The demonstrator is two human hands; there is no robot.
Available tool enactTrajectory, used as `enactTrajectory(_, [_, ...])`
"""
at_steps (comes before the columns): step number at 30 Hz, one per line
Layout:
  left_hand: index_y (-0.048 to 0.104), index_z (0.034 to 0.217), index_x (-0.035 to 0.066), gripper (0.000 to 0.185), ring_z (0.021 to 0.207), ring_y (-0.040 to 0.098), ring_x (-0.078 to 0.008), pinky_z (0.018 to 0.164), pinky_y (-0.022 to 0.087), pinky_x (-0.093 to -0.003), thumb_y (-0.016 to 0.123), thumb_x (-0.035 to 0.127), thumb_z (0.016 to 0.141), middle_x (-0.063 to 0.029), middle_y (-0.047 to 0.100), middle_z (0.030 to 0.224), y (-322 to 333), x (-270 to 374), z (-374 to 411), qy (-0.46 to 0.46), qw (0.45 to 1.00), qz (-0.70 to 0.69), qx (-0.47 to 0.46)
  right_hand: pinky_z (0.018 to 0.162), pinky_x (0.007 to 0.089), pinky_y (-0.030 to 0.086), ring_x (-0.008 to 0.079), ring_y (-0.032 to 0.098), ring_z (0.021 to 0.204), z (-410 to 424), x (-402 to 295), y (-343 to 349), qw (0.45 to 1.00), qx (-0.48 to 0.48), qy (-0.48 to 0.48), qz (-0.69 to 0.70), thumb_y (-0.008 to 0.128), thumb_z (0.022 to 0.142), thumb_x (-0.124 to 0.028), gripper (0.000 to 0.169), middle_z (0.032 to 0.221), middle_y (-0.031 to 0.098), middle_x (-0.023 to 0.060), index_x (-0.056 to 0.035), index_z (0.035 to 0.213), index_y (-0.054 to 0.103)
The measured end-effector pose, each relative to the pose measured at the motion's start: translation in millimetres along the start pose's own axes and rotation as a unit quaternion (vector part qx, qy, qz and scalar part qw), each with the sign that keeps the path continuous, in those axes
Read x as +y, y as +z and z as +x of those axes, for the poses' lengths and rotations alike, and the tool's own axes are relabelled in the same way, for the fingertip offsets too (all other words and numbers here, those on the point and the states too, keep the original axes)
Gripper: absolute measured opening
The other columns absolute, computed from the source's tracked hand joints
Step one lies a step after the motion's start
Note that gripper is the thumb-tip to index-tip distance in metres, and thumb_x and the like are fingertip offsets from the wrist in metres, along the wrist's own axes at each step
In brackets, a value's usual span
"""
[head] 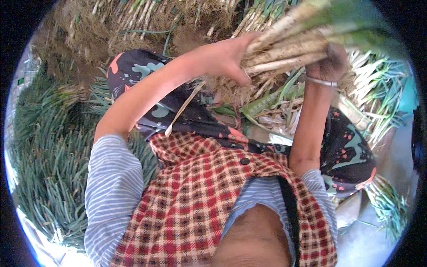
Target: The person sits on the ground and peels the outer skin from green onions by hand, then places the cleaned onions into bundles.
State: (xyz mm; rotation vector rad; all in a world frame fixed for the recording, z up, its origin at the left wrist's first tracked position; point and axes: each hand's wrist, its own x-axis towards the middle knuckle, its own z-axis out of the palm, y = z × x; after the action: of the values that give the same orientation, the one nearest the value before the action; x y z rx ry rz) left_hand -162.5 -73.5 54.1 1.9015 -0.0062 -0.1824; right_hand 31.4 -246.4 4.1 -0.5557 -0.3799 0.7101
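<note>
A bundle of green onions [290,46] is held up in front of me at the upper right, its white stems and roots towards the left and its blurred green leaves towards the right. At the root end is my left hand [233,56], thumb and fingers spread around the stems. My right hand [328,61], a metal bangle at its wrist, grips the bundle farther along, its fingers partly hidden and blurred. Loose peeled skins and leaves [290,113] lie below the bundle, between my legs.
Bundled green onions with earthy roots [143,16] lie along the top. Many green leaves [50,167] cover the left side. More onions with pale stems [377,90] lie at the right, and a small bunch [387,200] rests beside my knee on the lower right.
</note>
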Motion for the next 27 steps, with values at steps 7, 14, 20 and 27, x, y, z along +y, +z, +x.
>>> enactTrajectory(7, [0.043,0.134,0.003,0.095,0.100,0.061,-0.0294,0.089,0.050,-0.0355,0.088,0.022,0.053,-0.0181,0.061,0.118,1.3,-71.4,63.6,-0.003,0.988,0.080,0.134,0.094,0.0411,0.048,0.0279,0.060,0.104,-6.6,30.8,-12.8,0.972,0.028,0.067,-0.224,0.067,0.068,0.002,0.055,0.115,0.060,0.0141,0.0012,0.121,0.053])
enactTrajectory(14, [0.042,0.137,0.008,0.099,0.124,0.044,-0.0373,0.107,0.035,-0.0440,0.089,0.029,0.052,-0.0188,0.051,0.131,58.1,-177.2,53.1,-0.108,0.965,0.056,0.233,0.085,0.0377,0.048,0.0226,0.058,0.101,-36.2,131.9,-61.0,0.924,0.265,0.233,-0.149,0.065,0.086,-0.017,0.038,0.116,0.061,0.0085,-0.0024,0.120,0.056])
enactTrajectory(20, [0.048,0.122,0.003,0.098,0.104,0.049,-0.0377,0.091,0.039,-0.0481,0.089,0.031,0.037,-0.0195,0.053,0.109,54.5,-121.6,25.6,0.053,0.891,0.163,0.421,0.093,0.0469,0.048,0.0311,0.056,0.111,-26.7,89.0,0.2,0.965,0.133,0.182,-0.137,0.065,0.083,-0.022,0.043,0.121,0.059,0.0138,-0.0016,0.120,0.055])
enactTrajectory(27, [0.041,0.129,0.004,0.093,0.092,0.052,-0.0349,0.080,0.041,-0.0471,0.082,0.032,0.050,-0.0185,0.050,0.102,-22.5,-8.9,-43.0,0.195,0.818,0.264,0.473,0.101,0.0488,0.043,0.0302,0.054,0.113,11.6,44.1,127.6,0.996,-0.017,0.073,0.042,0.068,0.079,-0.014,0.050,0.125,0.054,0.0180,0.0052,0.122,0.049])
